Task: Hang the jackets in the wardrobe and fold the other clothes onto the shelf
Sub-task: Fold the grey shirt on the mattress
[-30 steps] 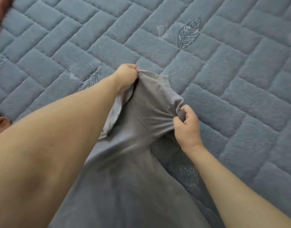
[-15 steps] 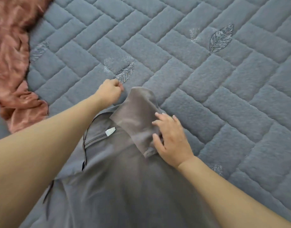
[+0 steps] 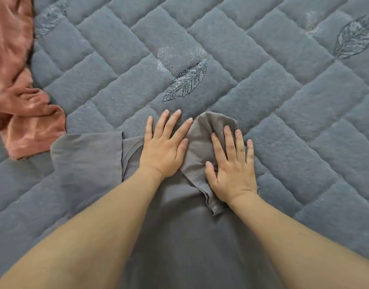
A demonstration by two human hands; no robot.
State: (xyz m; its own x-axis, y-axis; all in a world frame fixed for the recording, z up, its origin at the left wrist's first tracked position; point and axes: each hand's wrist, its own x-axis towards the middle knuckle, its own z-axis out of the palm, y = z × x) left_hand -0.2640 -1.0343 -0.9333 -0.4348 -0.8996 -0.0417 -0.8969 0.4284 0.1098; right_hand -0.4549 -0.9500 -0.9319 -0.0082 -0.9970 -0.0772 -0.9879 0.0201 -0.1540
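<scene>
A grey short-sleeved garment (image 3: 179,236) lies spread on the quilted bed cover, its body running down to the lower edge of the head view. One sleeve (image 3: 85,163) lies flat out to the left. The other sleeve (image 3: 202,147) is folded inward over the top of the garment. My left hand (image 3: 164,149) presses flat near the neckline, fingers straight and spread. Just to its right, my right hand (image 3: 233,167) lies flat on the folded sleeve's right side. Both forearms cover parts of the garment's body.
A crumpled pink-orange garment (image 3: 18,90) lies at the left edge, its end close to the grey sleeve. The grey-blue quilted bed cover (image 3: 283,122) with embroidered leaves fills the whole view beyond and to the right.
Both hands have let go of the sleeve they were gripping and now press flat on the garment. The left sleeve now lies spread out, and the view has shifted to the left.
</scene>
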